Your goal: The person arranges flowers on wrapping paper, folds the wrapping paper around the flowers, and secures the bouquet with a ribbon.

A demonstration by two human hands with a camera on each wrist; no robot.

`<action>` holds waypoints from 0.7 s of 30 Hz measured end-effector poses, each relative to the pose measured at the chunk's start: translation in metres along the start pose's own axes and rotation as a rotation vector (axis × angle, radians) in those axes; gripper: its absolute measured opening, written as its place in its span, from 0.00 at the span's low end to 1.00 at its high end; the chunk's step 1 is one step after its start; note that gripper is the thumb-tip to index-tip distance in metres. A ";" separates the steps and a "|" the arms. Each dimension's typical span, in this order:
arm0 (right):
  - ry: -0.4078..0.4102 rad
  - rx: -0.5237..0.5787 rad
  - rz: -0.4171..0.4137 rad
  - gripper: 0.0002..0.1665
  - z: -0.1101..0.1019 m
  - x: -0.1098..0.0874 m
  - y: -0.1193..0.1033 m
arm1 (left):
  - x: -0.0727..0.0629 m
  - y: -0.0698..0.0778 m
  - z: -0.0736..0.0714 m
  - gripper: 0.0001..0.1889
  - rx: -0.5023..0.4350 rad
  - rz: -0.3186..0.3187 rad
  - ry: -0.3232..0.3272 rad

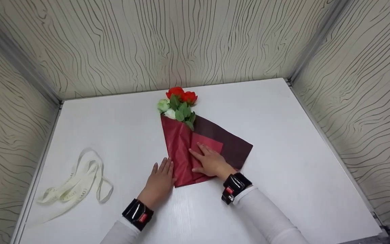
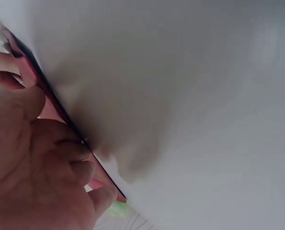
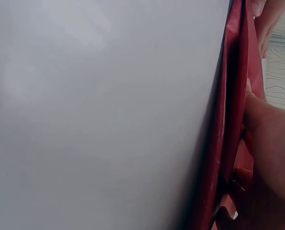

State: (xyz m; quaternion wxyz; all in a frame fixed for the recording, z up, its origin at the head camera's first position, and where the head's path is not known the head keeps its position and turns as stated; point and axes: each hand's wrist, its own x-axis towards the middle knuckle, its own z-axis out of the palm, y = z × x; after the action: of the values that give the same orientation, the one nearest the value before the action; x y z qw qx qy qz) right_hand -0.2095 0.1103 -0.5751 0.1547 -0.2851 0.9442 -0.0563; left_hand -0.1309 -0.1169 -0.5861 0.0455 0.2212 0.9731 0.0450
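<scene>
Red wrapping paper (image 1: 176,145) is folded around a small bouquet lying on the white table. Red flowers (image 1: 175,92), a pale green flower (image 1: 163,105) and green leaves stick out of its upper end. At the right, the paper's dark maroon side (image 1: 234,145) fans out flat. My left hand (image 1: 159,183) rests along the lower left edge of the wrap, fingers extended. With fingers spread, my right hand (image 1: 212,163) presses on the folded red flap. In the right wrist view, the paper's lower edge (image 3: 219,129) shows layered folds beside that hand.
A cream ribbon (image 1: 76,184) with printed letters lies loosely looped at the left of the white table (image 1: 283,162). Wood-patterned panels (image 1: 181,40) stand at the back and both sides. Each wrist wears a black strap (image 1: 138,214).
</scene>
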 end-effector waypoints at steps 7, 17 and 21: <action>0.011 0.009 -0.003 0.45 0.000 0.000 0.001 | -0.024 0.014 -0.002 0.28 0.107 0.064 0.061; -0.006 0.017 0.014 0.46 0.001 0.001 0.002 | -0.037 0.003 -0.009 0.22 0.007 0.174 0.039; -0.003 0.019 0.009 0.47 0.003 0.001 0.002 | -0.031 -0.003 -0.009 0.19 -0.006 0.227 0.061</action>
State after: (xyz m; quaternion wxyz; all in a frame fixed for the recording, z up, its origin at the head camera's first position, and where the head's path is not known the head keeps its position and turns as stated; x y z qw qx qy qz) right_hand -0.2103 0.1117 -0.5786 0.1591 -0.2795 0.9447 -0.0641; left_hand -0.1049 -0.1335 -0.5753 0.0110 0.3283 0.9426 0.0595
